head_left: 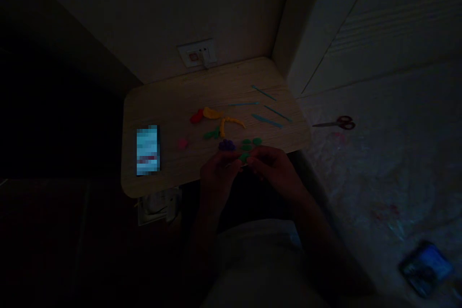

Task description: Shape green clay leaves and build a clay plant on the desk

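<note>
A green clay piece (244, 158) is pinched between the fingertips of the left hand (221, 169) and right hand (271, 166), both angled inward at the near edge of the wooden table (169, 173).

I get a very dim view on my head camera, with the far left sunk to near black. The brightest thing I see is the upright rectangular phone screen (147, 150), glowing pale cyan and broken into coarse blocks. Faint light lifts the pale wood-grained surface (173, 101) and the whitish crumpled sheeting (378, 168) at right. Both bare hands (219, 173) are murky, their outlines soft. I find fine detail smeared, and the blue-lit dark-edged rectangular object (426, 268) at lower right looks blurred.
</note>
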Tool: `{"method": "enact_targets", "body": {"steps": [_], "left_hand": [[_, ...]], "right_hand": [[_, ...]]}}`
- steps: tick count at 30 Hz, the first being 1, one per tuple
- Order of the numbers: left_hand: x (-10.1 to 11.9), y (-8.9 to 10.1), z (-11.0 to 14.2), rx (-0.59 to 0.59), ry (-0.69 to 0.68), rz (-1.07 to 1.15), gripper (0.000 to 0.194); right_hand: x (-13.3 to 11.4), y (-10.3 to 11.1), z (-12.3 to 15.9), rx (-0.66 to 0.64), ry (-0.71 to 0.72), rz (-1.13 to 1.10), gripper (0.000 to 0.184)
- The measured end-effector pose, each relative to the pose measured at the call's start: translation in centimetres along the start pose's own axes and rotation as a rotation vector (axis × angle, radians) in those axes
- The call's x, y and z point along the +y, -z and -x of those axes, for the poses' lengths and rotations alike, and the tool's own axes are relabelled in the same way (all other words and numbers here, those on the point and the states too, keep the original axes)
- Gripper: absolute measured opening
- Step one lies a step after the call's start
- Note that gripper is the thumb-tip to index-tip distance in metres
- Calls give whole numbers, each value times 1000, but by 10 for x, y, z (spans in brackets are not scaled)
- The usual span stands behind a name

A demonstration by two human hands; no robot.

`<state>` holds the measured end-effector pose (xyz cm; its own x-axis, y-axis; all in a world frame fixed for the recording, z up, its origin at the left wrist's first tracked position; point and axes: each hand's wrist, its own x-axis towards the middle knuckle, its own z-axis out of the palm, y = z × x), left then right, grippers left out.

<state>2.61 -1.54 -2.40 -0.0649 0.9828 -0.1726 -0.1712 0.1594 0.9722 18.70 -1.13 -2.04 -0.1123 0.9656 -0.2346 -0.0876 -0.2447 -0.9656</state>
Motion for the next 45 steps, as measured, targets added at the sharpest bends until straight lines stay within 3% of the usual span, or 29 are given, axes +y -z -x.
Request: {"method": "enact_targets", "body": {"steps": [10,17,22,29,33,36,45], "left_hand": [[4,-2,2,31,-60,-114,14],[3,-1,4,13,-99,-135,19],[5,-1,4,-13,-132,-148,11],[5,-5,6,-8,-173,-107,12],[7,-3,6,-64,-182,-167,4],[7,-3,6,-42,-178,-186,4],[-3,-2,4,14,-162,-157,15]], "right_hand": [[-1,1,-1,6,53,-59,39],[3,2,-1,32,144,-11,18],[1,4,-1,50,220,54,10],[3,1,-1,48,141,-41,19],[5,0,-3,85,178,-17,23],[6,1,-3,93,191,-14,23],[2,5,-1,38,228,75,11]]}}
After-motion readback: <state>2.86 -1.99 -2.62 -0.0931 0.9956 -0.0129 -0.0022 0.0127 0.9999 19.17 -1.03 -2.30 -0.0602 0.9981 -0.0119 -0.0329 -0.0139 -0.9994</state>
